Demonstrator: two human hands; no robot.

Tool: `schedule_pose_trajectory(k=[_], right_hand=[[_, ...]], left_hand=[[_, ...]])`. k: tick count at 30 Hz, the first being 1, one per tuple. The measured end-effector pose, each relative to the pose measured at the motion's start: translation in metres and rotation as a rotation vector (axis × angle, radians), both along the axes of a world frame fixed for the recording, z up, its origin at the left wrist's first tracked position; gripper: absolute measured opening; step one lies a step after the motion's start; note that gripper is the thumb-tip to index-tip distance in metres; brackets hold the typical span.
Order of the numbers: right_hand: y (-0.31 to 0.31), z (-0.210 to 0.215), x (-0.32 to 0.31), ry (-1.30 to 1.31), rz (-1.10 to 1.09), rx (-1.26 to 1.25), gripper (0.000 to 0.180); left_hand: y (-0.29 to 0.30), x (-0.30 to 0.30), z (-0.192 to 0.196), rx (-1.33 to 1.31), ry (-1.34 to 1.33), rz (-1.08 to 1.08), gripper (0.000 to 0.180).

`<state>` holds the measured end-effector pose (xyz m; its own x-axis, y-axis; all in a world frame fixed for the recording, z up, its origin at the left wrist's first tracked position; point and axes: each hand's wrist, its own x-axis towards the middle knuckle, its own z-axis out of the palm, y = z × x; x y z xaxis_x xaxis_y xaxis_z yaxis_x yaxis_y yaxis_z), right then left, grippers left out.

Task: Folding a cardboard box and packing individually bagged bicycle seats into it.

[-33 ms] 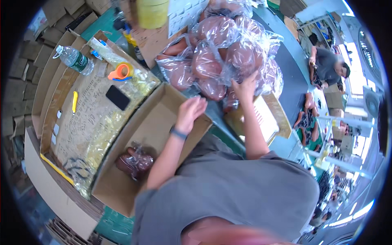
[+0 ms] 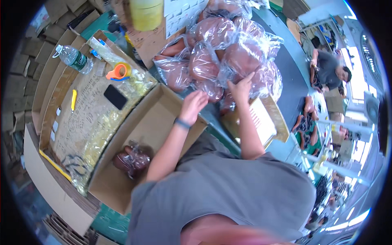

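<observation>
A heap of clear plastic bags [image 2: 212, 32] with smooth, rounded reddish-brown things inside lies on the dark table. My right hand [image 2: 241, 89] reaches to the front of this heap. Its fingertips touch a large bagged brown piece [image 2: 241, 56], thumb and fingers apart. Over the far right end of a cardboard box [image 2: 157, 110] is my left hand [image 2: 193, 107], palm turned inward and fingers stretched, close to the lowest bags and holding nothing. One bagged reddish-brown item [image 2: 132, 159] sits in the near part of that box.
Left of the box, a cardboard tray [image 2: 83, 118] carries a phone [image 2: 115, 97], yellow cutter [image 2: 74, 100], orange tape dispenser [image 2: 118, 72] and water bottle [image 2: 74, 59]. An open carton with white sheets [image 2: 261, 120] stands by my right forearm. A co-worker [image 2: 328, 69] is at the far right.
The view has shifted slightly. My left hand has moved a little toward the heap, and my right hand has shifted slightly against the large bag.
</observation>
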<state>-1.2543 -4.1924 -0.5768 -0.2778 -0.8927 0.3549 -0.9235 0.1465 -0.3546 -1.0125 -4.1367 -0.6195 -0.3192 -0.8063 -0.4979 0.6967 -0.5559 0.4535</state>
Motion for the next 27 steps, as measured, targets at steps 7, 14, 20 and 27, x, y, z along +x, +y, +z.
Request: schedule_pose_trajectory(k=[7, 14, 20, 27], right_hand=[[-0.061, 0.005, -0.072, -0.548, 0.063, 0.162, 0.131], [-0.068, -0.019, -0.223, -1.539, 0.118, 0.276, 0.074], [-0.043, -0.007, -0.228, -1.987, -0.194, 0.147, 0.045], [-0.04, 0.009, -0.224, -1.259, 0.369, 1.207, 0.069]], left_hand=[[-0.184, -0.172, -0.139, 0.43, 0.037, 0.538, 0.037], [-0.166, -0.212, -0.104, 0.495, -0.158, 0.657, 0.05], [-0.03, -0.078, 0.007, 0.252, 0.46, 0.384, 0.066], [0.167, 0.099, 0.122, -0.08, 0.116, -0.064, 0.107]])
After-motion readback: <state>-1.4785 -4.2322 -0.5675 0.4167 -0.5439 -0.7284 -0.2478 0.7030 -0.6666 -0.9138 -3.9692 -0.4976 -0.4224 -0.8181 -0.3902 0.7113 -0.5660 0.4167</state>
